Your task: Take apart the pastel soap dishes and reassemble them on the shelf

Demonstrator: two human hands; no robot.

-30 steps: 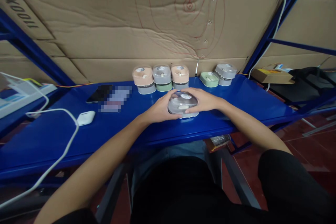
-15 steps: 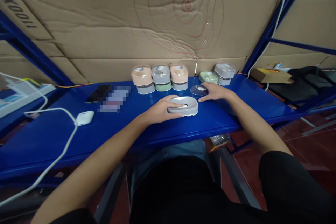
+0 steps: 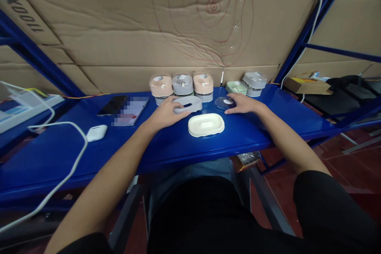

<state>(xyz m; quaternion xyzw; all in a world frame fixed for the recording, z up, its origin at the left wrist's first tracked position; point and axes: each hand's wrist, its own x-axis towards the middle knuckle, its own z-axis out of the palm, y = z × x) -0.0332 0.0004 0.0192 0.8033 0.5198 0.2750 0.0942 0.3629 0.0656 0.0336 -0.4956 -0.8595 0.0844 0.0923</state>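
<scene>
My left hand grips the left end of a grey oval shell with a slot in its floor. The shell is tilted, in front of the stacked boxes. A cream oval base with a raised middle lies on the table, apart from both hands. My right hand holds the right edge of a clear lid bearing a round white label; the lid rests on the table. Just behind that hand stands a green box.
Several peach and grey lidded boxes stand stacked along the cardboard wall. At the back right is a grey stack. Phones, a white earbud case and a white cable lie on the left of the blue table.
My left hand has lifted the grey shell off the cream base and carried it left and back, uncovering the base. My right hand stays at the clear lid.
</scene>
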